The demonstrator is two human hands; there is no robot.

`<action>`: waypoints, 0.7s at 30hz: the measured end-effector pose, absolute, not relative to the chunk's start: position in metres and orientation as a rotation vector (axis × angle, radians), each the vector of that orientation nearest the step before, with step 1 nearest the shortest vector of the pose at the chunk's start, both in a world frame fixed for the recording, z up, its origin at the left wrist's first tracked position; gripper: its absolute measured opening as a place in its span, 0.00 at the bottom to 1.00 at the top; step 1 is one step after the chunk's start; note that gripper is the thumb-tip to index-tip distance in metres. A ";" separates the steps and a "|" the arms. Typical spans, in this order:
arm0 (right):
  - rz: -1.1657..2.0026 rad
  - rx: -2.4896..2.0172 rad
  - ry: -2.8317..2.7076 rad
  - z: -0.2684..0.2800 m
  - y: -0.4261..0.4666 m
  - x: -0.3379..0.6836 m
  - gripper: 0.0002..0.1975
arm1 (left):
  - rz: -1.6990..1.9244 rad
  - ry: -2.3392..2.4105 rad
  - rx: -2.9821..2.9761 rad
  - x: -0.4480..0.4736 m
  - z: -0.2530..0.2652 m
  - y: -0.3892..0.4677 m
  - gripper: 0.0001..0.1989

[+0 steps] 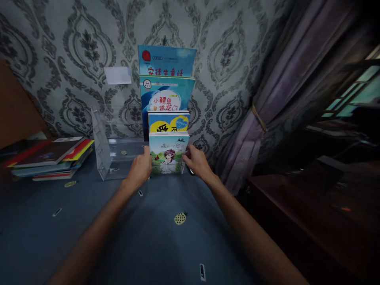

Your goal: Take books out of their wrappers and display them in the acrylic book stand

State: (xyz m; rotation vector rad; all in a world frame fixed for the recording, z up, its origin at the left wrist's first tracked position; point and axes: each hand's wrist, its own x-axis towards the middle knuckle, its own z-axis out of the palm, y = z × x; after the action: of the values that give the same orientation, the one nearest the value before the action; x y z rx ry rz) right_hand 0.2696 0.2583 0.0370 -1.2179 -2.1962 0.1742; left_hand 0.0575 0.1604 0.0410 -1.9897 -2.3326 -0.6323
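Observation:
A clear plastic tiered book rack (101, 148) stands against the wall. In its right part several books rise in steps. In front is a light-green book (168, 156) with a cartoon figure on its cover. My left hand (141, 163) grips its left edge, and my right hand (198, 161) its right edge, the fingers partly hidden. Behind it come a blue and yellow book (168, 122), a teal book (166, 95) with red lettering and a taller blue book (166, 59). The covers overlap, so only upper parts of the rear books show.
A pile of books (50, 156) lies left of the rack on a blue patterned tablecloth (142, 237). A purple curtain (249, 130) hangs to the right, beside dark red furniture (282, 206). A white plate (118, 75) is seen against the patterned wallpaper.

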 end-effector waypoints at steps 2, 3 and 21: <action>0.188 -1.236 -2.197 0.038 0.257 0.270 0.10 | -0.645 -2.329 -1.994 0.057 0.041 0.160 0.10; 0.195 -1.244 -2.196 0.039 0.257 0.269 0.10 | -0.651 -2.327 -2.000 0.057 0.041 0.160 0.10; 0.262 -1.194 -2.162 0.037 0.261 0.271 0.08 | -0.645 -2.301 -1.913 0.060 0.043 0.160 0.11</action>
State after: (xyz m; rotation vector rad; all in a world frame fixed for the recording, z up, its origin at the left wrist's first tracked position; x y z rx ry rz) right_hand 0.2708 0.2609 0.0367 -1.1940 -2.1619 0.2618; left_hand 0.0597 0.1601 0.0434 -1.9131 -2.3014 -0.6450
